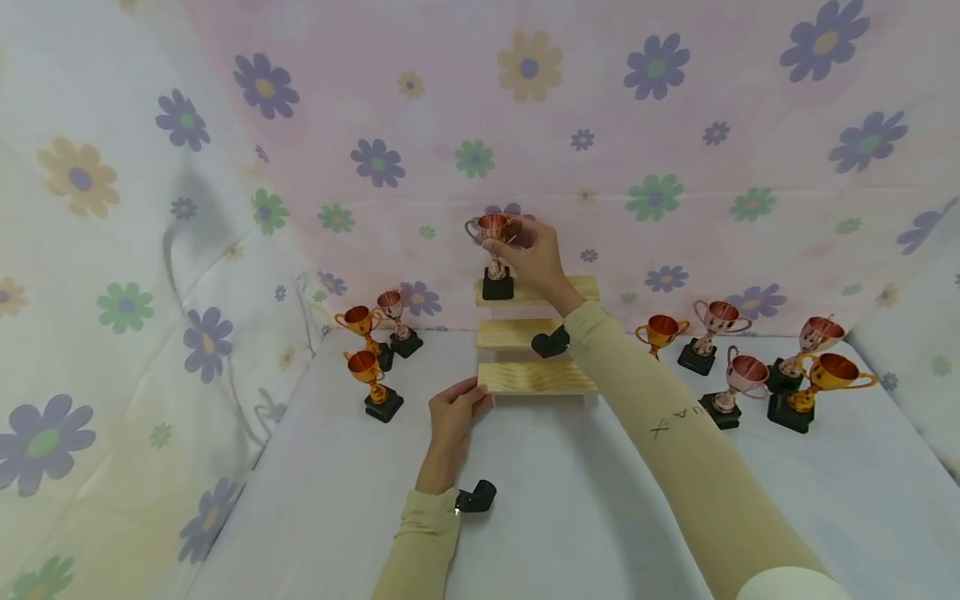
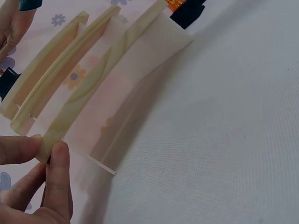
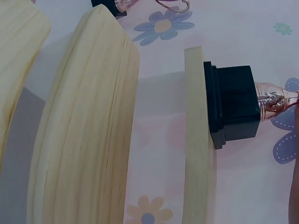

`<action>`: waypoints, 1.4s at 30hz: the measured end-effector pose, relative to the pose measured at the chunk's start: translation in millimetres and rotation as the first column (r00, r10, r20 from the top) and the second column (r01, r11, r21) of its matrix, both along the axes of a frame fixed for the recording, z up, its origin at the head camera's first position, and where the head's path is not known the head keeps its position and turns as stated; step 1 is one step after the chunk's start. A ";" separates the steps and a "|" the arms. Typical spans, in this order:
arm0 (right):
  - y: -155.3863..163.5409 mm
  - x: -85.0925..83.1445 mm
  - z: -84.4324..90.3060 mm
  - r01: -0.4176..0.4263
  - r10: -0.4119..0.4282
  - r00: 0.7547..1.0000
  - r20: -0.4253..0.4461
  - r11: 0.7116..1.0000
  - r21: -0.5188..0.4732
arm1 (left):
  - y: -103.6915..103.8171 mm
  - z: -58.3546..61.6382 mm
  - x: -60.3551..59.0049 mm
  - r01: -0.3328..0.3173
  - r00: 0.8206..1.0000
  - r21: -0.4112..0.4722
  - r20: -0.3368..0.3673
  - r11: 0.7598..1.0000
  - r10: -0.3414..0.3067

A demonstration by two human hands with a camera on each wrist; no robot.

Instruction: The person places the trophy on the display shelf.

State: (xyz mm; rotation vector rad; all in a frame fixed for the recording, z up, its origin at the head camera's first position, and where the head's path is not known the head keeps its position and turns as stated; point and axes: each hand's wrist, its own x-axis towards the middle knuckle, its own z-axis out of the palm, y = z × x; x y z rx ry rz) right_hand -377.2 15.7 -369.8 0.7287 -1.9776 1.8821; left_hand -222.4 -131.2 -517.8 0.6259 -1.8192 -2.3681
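My right hand [image 1: 534,254] pinches a rose-gold trophy cup [image 1: 495,237] by its bowl at the left end of the top tier. In the right wrist view the trophy's black base [image 3: 233,102] sits against the top board [image 3: 196,140]. My left hand [image 1: 450,417] pinches the left front corner of the lowest board [image 1: 536,377] of a three-tier wooden shelf. The left wrist view shows the thumb above and fingers below that board [image 2: 93,84]. The middle board [image 1: 510,334] carries nothing in sight, partly hidden by the right wrist.
On the left stand two gold trophies [image 1: 365,367] and a rose-gold one [image 1: 397,312]. Several more gold and rose-gold trophies [image 1: 750,375] stand to the right, one partly behind my right sleeve [image 1: 660,408]. A flowered cloth [image 1: 420,125] hangs behind the white table [image 1: 525,500].
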 end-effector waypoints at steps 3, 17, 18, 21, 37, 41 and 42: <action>-0.7 -0.4 -1.2 0.002 -0.002 1.000 0.002 1.000 -0.008 | 0.6 -0.1 -0.8 0.005 1.000 0.003 -0.003 1.000 -0.005; -9.0 5.5 -0.4 0.002 -0.002 0.999 0.048 1.000 -0.008 | 0.7 0.8 0.1 -0.006 1.000 0.007 0.011 1.000 0.006; -9.0 6.0 -0.4 0.005 -0.005 0.999 0.052 1.000 -0.008 | 0.6 0.4 0.1 -0.006 1.000 0.009 0.009 1.000 0.006; -8.8 7.6 -1.9 -0.005 0.005 0.996 0.093 1.000 -0.003 | 0.8 0.2 -0.2 -0.012 1.000 0.015 0.001 1.000 0.012; 69.9 58.2 12.2 -0.075 0.032 0.986 0.162 0.961 0.267 | -0.3 -1.7 -0.4 -0.020 1.000 0.018 0.020 1.000 0.019; 112.4 87.4 39.8 -0.036 0.007 0.996 0.093 0.948 0.316 | 2.1 -1.8 -0.6 -0.018 1.000 0.020 0.002 1.000 0.018; 124.0 94.7 45.0 -0.008 -0.014 0.998 0.065 0.947 0.322 | 2.9 -1.9 -0.5 -0.018 1.000 0.022 0.000 1.000 0.018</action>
